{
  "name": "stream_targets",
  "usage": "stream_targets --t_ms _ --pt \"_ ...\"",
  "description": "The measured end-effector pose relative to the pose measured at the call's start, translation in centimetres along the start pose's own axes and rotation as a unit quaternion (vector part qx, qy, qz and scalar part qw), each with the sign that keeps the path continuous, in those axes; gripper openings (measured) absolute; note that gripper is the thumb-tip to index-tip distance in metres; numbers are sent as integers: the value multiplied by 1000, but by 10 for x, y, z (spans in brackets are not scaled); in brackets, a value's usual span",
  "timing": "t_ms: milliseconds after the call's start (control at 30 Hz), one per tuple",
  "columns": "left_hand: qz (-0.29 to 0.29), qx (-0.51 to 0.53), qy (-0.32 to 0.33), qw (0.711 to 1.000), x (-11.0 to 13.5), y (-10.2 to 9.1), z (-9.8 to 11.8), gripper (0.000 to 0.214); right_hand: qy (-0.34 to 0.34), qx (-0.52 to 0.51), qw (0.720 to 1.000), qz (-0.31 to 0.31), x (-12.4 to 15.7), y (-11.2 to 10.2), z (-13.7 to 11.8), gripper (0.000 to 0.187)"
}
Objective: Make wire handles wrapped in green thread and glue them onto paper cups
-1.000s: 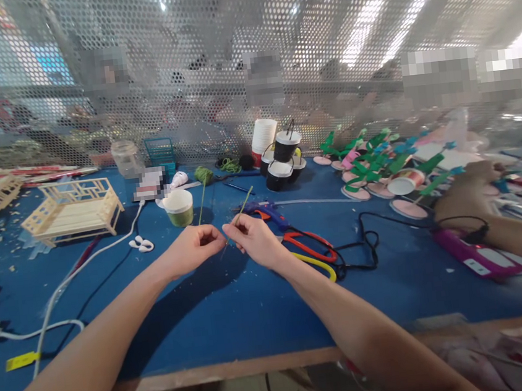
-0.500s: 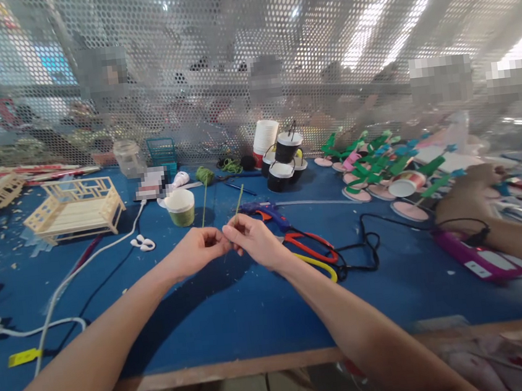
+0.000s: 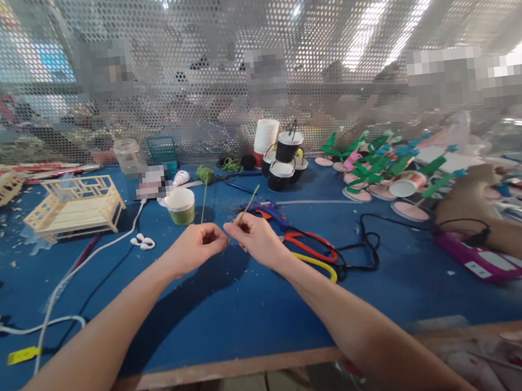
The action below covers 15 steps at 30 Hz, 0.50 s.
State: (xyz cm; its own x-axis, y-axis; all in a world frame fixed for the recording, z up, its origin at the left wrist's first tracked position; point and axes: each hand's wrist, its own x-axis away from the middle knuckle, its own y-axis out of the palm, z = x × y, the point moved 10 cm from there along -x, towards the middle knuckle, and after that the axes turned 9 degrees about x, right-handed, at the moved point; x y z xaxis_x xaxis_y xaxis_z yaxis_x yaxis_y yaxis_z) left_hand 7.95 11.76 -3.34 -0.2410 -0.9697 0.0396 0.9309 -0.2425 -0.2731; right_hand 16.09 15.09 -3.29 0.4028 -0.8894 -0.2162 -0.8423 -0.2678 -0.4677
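While the left hand [image 3: 201, 243] pinches one green strand [image 3: 205, 200] running past one cup [image 3: 181, 215] to one yarn ball [image 3: 205, 174] beyond that hand, the right hand [image 3: 258, 237] grips one thin greenish piece [image 3: 251, 199].

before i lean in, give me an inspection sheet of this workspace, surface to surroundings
surface: blue tabletop, pale scraps scattered at left
job's things: green strand from yarn ball; green-sided cup nearby
clutter: wooden miniature bench, black cups, glue gun, green craft pieces
grippers: left hand and right hand close together, fingers pinching the strand
cables: white cable across the left; black cable looping at right
surroundings: perforated screen behind; another person's arm at right
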Motion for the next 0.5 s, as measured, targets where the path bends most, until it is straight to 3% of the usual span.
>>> stream_targets --t_ms 367,500 --pt "2 21 4 1000 -1 5 -4 22 -19 38 999 25 1 -3 -7 30" --pt "-9 21 7 1000 -1 6 -4 23 -27 -9 999 -28 2 5 -9 27"
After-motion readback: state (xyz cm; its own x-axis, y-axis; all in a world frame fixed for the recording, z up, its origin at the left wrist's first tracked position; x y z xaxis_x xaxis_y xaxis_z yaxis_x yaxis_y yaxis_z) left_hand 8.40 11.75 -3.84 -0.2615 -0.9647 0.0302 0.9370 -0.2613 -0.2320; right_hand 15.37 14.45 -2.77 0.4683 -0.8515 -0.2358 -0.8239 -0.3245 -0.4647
